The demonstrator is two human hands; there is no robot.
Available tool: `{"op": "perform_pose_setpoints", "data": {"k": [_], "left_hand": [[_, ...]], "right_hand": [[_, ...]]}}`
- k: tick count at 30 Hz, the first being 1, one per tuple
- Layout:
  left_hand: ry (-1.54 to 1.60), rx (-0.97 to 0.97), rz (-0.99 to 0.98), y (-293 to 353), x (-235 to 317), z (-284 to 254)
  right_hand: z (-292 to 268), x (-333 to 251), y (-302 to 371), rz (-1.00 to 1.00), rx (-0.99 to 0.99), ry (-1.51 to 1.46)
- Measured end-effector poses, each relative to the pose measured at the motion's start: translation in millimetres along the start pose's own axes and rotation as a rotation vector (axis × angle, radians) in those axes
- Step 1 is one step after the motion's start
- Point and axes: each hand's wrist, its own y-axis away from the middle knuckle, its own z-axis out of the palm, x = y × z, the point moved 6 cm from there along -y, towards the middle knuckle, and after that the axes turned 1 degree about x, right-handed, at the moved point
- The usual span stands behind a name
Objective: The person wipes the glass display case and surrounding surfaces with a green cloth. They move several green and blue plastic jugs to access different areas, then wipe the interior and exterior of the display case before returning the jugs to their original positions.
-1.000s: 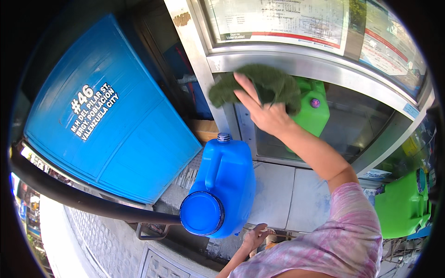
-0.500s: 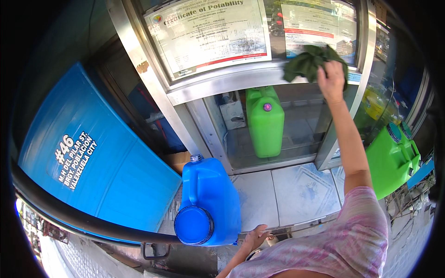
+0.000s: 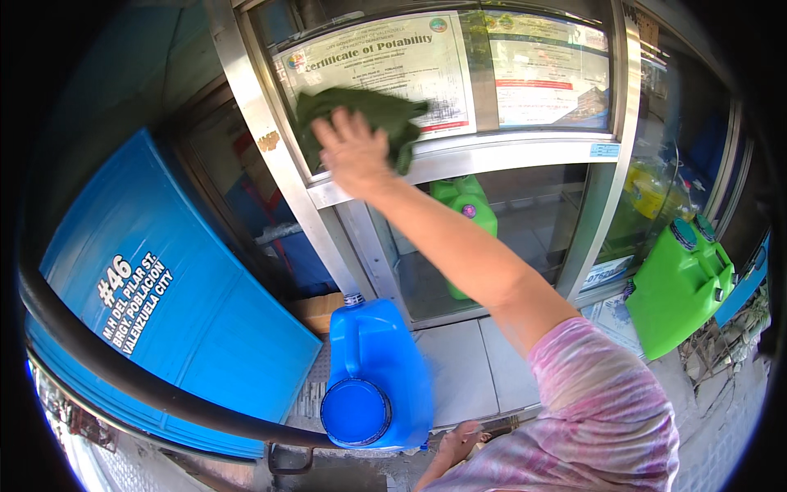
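Green cloth (image 3: 369, 100): bunched over the 8 o'clock corner of the upper window (image 3: 482, 90), overlapping the metal frame (image 3: 508, 148).
Right hand (image 3: 357, 160): laid over the cloth — its grip spread.
Papers (image 3: 449, 74): on the window, cloth's 1 to 3 o'clock.
Green jug (image 3: 480, 207): cloth's 4 o'clock, seen in the lower glass.
Blue jug (image 3: 403, 353): cloth's 6 o'clock.
Left hand (image 3: 457, 444): blue jug's 4 o'clock — grip, cannot tell.
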Motion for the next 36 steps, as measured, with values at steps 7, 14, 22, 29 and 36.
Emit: {"op": "perform_pose_setpoints", "data": {"k": [7, 14, 22, 29, 36], "left_hand": [[0.013, 0.039, 0.066, -20.1, 14.0, -7.4], [0.017, 0.018, -0.125, -3.2, 2.8, -29.5], [0.054, 0.061, -0.002, -32.6, 15.9, -12.3], [0.04, 0.039, 0.044, -59.3, 18.1, -5.0], [-0.02, -0.027, -0.011, -54.3, 21.2, -14.0]], "right_hand": [[-83.7, 87.5, -20.9, -0.145, 0.055, 0.412], [-293.3, 276.0, 1.8, 0.587, 1.072, 0.465], [-92.3, -9.0, -119.1, -0.331, 0.466, 0.39], [-151.4, 75.4, -130.0, -0.46, -0.045, 0.214], [-345.2, 275.5, -39.2, -0.231, 0.856, 0.794]]}}
